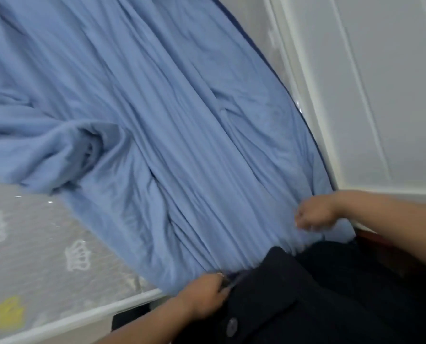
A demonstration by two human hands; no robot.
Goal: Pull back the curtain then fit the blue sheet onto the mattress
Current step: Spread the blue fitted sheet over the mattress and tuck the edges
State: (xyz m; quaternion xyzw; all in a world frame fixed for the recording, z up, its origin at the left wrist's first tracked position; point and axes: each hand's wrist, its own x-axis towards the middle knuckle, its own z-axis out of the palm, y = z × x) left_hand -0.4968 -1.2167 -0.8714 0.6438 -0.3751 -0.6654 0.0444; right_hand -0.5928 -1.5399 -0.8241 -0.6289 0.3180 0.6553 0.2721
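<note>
While both fists grip its edge, blue sheet (157,120) shows no writing.

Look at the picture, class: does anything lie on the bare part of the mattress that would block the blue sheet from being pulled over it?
Nothing visible does. Both hands, left and right, already grip the blue sheet, and the uncovered mattress corner looks bare.

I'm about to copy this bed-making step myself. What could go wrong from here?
1. Both hands, left and right, grip the sheet at one end only, so a hard tug may just bunch it further.
2. The mattress is bare at the near left, so the sheet may end up skewed.
3. The wall crowds the right edge, making tucking awkward.
</note>
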